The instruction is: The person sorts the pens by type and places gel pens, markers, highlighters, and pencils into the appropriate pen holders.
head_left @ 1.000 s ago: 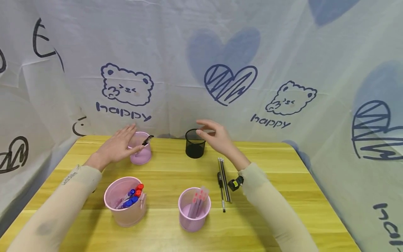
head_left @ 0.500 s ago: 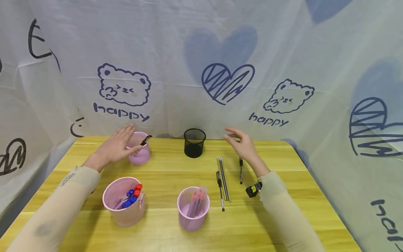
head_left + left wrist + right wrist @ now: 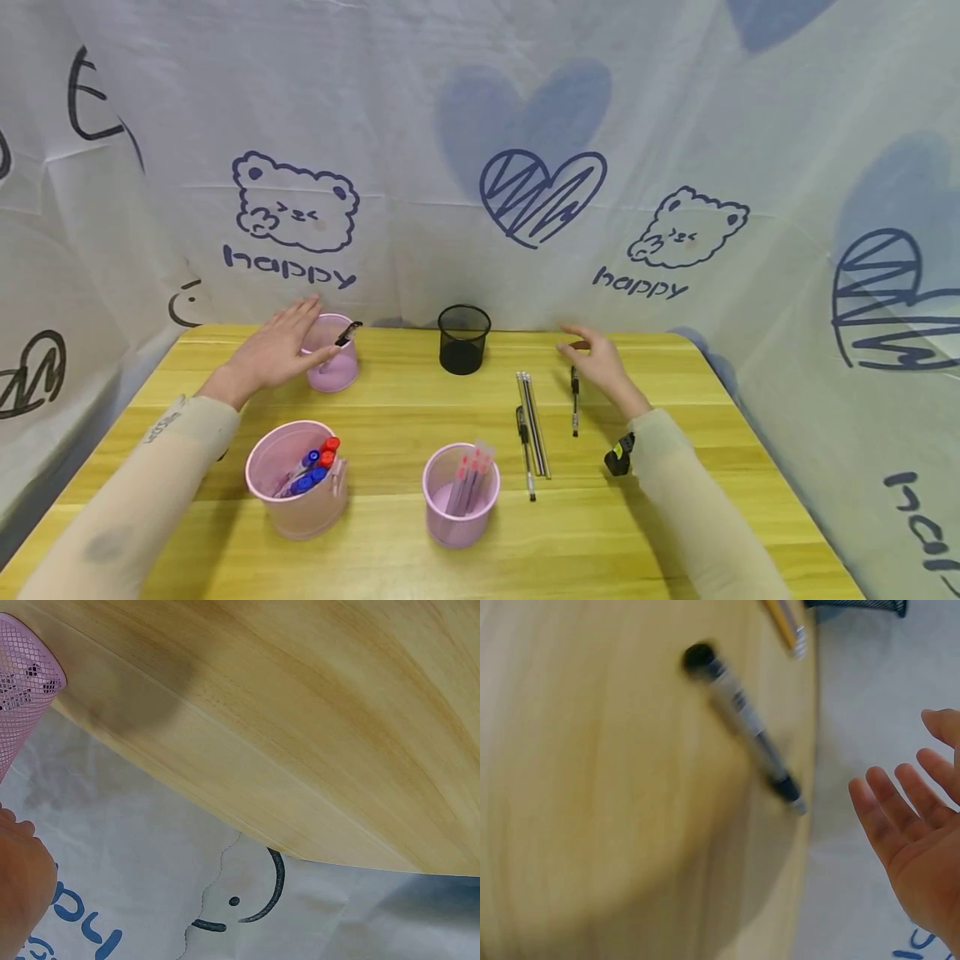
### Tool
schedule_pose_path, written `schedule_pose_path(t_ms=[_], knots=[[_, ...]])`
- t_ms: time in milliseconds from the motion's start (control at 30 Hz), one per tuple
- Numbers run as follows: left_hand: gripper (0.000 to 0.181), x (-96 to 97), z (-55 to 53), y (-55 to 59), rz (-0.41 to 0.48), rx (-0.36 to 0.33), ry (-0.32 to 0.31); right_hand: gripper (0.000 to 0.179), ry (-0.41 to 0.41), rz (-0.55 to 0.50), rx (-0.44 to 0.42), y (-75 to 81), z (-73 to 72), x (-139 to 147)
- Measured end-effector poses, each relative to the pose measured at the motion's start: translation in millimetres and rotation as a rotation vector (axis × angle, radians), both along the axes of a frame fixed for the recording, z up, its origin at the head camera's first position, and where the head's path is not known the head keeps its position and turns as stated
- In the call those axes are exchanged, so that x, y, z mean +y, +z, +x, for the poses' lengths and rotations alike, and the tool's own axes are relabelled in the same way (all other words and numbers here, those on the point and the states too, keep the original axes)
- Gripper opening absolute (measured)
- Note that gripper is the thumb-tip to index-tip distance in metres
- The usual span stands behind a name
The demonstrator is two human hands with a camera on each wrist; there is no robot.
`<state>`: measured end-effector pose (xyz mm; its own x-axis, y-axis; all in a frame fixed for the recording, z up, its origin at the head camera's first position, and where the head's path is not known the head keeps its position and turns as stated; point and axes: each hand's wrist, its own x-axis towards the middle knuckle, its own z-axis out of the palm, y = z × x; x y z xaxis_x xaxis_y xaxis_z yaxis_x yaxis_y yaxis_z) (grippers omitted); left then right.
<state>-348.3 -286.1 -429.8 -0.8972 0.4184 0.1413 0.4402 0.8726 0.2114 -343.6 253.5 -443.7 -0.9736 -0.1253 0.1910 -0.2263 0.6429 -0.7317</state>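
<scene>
1. Your R hand [image 3: 602, 367] hangs low over the table's [image 3: 645, 517] far R side. Fingers part-bent & spread, thumb apart; R wrist view shows nothing in its grasp.
2. The lone pen [image 3: 575, 408] lies flat on the table, toward you from the R fingertips. Long axis runs front-to-back, nearly straight away from you; its far end is closest to the hand. R wrist view (pen blurred) shows a gap btwn pen & fingers.
3. R hand is clearly nearer the pen; L is well apart, across the table.
4. Your L hand [image 3: 273, 350] is beside the back pink cup [image 3: 335, 375], fingers fairly straight, thumb spread toward the cup's front. No grip seen; can't tell if it touches. A clip pen [image 3: 348, 333] leans inside.
5. Btwn hands: black mesh cup [image 3: 462, 356] at back; pencils [image 3: 534, 425] & a second pen [image 3: 526, 452] lie L of the lone pen, slanting slightly.
6. Closer to you: marker cup [image 3: 309, 514] on L, w/ red & blue caps; front pink cup [image 3: 453, 533] mid-table, w/ pink-tipped sticks [image 3: 468, 483].
</scene>
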Motion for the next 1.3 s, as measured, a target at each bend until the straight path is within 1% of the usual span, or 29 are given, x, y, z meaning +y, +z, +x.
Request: schedule_pose_path(t_ms=[267, 400, 633, 767, 1133, 1300], knots=[[0.098, 2.3, 0.6, 0.9, -0.013, -0.004, -0.003, 0.052, -0.007, 0.095, -0.064, -19.6, 3.2, 16.5], [0.099, 3.2, 0.5, 1.4, -0.014, -0.008, -0.001, 0.053, -0.013, 0.113, -0.079, -26.9, 4.5, 21.6], [0.098, 3.1, 0.4, 1.5, -0.010, -0.007, -0.004, 0.058, -0.031, 0.152, -0.142, -29.5, 5.0, 27.8], [0.099, 1.7, -0.6, 1.4, -0.006, -0.001, -0.005, 0.058, -0.024, 0.169, -0.154, -32.3, 3.4, 29.0], [0.100, 0.2, -2.5, 0.3, -0.011, 0.004, 0.006, 0.053, -0.012, 0.109, -0.160, -32.6, 6.3, 23.5], [0.099, 0.1, -2.2, -0.5, -0.007, 0.006, 0.001, 0.052, -0.018, 0.058, -0.163, -33.8, 8.2, 22.7]])
